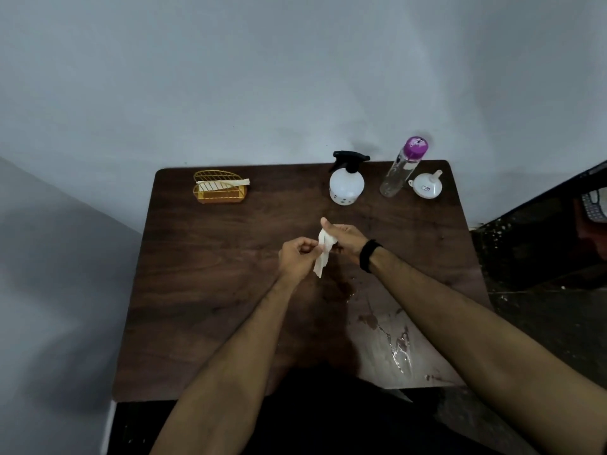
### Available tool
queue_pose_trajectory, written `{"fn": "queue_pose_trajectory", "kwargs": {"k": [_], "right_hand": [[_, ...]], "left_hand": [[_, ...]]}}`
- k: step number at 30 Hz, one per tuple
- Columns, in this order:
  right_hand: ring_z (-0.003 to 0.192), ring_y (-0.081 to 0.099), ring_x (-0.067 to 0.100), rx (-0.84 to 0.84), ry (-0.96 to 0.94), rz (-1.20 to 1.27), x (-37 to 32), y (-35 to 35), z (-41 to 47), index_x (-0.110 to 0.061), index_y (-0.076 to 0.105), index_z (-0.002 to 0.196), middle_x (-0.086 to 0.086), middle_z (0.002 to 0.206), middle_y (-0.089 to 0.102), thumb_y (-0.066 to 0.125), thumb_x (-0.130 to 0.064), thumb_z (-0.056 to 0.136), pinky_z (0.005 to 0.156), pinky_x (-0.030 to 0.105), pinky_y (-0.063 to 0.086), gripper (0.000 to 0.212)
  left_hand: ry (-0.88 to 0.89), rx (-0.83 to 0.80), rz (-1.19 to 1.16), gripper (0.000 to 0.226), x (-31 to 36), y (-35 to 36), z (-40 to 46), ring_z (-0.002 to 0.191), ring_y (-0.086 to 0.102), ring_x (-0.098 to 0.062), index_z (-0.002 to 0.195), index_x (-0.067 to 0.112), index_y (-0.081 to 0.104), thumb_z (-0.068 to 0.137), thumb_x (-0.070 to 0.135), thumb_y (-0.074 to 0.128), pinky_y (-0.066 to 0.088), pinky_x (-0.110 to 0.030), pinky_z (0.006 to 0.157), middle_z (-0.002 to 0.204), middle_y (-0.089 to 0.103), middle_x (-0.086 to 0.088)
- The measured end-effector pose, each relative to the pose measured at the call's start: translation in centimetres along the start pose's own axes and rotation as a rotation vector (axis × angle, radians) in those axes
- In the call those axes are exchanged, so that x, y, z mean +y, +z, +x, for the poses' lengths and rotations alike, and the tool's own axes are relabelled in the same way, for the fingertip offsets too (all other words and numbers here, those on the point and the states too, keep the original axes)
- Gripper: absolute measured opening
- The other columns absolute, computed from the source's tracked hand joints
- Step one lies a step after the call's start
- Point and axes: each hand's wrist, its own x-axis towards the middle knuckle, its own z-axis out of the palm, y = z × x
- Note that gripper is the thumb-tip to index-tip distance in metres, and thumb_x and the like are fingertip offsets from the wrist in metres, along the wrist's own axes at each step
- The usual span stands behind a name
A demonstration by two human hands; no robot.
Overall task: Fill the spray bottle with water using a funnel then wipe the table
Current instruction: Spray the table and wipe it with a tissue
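Two hands above table centre: left hand and right hand both pinching one white tissue. Spray bottle, clear water bottle and white funnel upright at far right edge; wet patch near right front.

A: Hands? 
B: Left hand and right hand both pinched a white tissue above the table.
A: Rest?
B: Spray bottle, clear bottle, funnel stood at the back; wet patch near right.
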Motion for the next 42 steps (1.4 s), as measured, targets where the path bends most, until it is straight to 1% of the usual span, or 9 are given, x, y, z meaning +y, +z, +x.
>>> {"fn": "queue_pose_trajectory", "kwargs": {"k": [4,9,16,20,25,28,33,39,42], "right_hand": [[0.083,0.066,0.014,-0.025,0.045,0.019,1.4,-0.9,-0.8,-0.015,0.065,0.091,0.003,0.087,0.069,0.069,-0.050,0.083,0.075,0.028,0.053,0.036],[0.090,0.066,0.019,-0.029,0.006,0.032,3.2,-2.3,-1.5,-0.002,0.061,0.109,0.007,0.096,0.067,0.067,-0.002,0.088,0.076,0.029,0.057,0.022],[0.078,0.058,0.015,0.182,-0.242,-0.418,6.0,-3.5,-1.2,-0.012,0.070,0.095,0.000,0.081,0.062,0.067,-0.005,0.088,0.074,0.030,0.049,0.011],[0.073,0.060,0.010,0.056,-0.207,-0.480,6.4,-3.8,-1.6,-0.010,0.071,0.098,-0.002,0.081,0.065,0.074,-0.012,0.083,0.071,0.028,0.050,0.015],[0.108,0.054,0.020,0.301,-0.406,-0.927,7.9,-4.3,-2.4,-0.018,0.054,0.126,0.002,0.124,0.053,0.069,-0.026,0.085,0.091,0.035,0.049,0.044],[0.130,0.041,0.027,0.019,-0.623,-1.211,8.9,-4.0,-2.9,-0.017,0.043,0.142,0.005,0.146,0.042,0.060,-0.010,0.087,0.104,0.041,0.041,0.058],[0.146,0.020,0.023,-0.185,-0.536,-1.577,11.6,-3.3,-1.9,-0.015,0.014,0.155,0.002,0.163,0.011,0.051,-0.010,0.091,0.111,0.040,0.028,0.074],[0.115,0.057,0.030,-0.147,-0.535,-1.428,13.1,-2.8,-2.0,-0.017,0.067,0.119,0.007,0.127,0.062,0.057,-0.009,0.090,0.091,0.033,0.046,0.033],[0.090,0.064,0.005,-0.153,-0.328,-0.991,12.2,-2.2,-2.0,-0.016,0.077,0.096,0.003,0.103,0.074,0.068,-0.008,0.085,0.076,0.010,0.044,0.016]], "left_hand": [[-0.087,0.014,0.002,0.007,-0.6,1.3,-0.5,0.069,0.069,-0.011,0.082,0.013,0.072,0.089,0.014,0.071,0.053,-0.023,0.062,0.080,0.075,-0.002],[-0.225,0.050,-0.132,0.005,-1.3,2.4,-1.3,0.050,0.062,-0.004,0.091,0.006,0.066,0.095,0.009,0.063,0.044,-0.014,0.044,0.075,0.070,-0.006],[-0.355,0.116,-0.043,0.007,-3.8,3.1,-1.9,0.054,0.060,-0.008,0.093,0.010,0.069,0.090,0.015,0.067,0.039,-0.011,0.041,0.075,0.071,-0.005],[-0.384,0.161,0.059,0.005,-5.6,2.4,-2.4,0.071,0.069,-0.015,0.086,0.018,0.070,0.085,0.022,0.071,0.053,-0.022,0.060,0.083,0.074,-0.004],[-0.303,0.163,0.351,0.015,-7.0,0.9,-3.1,0.104,0.063,-0.023,0.098,0.017,0.068,0.085,0.025,0.071,0.047,-0.029,0.095,0.099,0.071,-0.002],[-0.249,0.144,0.475,0.023,-7.5,-0.1,-3.7,0.108,0.061,-0.024,0.110,0.016,0.066,0.088,0.024,0.068,0.045,-0.030,0.092,0.110,0.067,-0.004],[-0.125,0.028,0.688,0.050,-8.5,-1.0,-4.1,0.127,0.050,-0.026,0.138,0.018,0.050,0.090,0.025,0.063,0.046,-0.038,0.102,0.144,0.043,-0.005],[-0.128,-0.090,0.786,0.069,-9.3,-1.3,-3.8,0.144,0.031,-0.029,0.153,0.020,0.032,0.091,0.030,0.061,0.036,-0.041,0.114,0.162,0.022,-0.006],[-0.100,-0.083,0.787,0.067,-9.5,-1.5,-3.7,0.145,0.030,-0.029,0.152,0.019,0.032,0.092,0.029,0.060,0.034,-0.042,0.115,0.162,0.023,-0.006]]}}
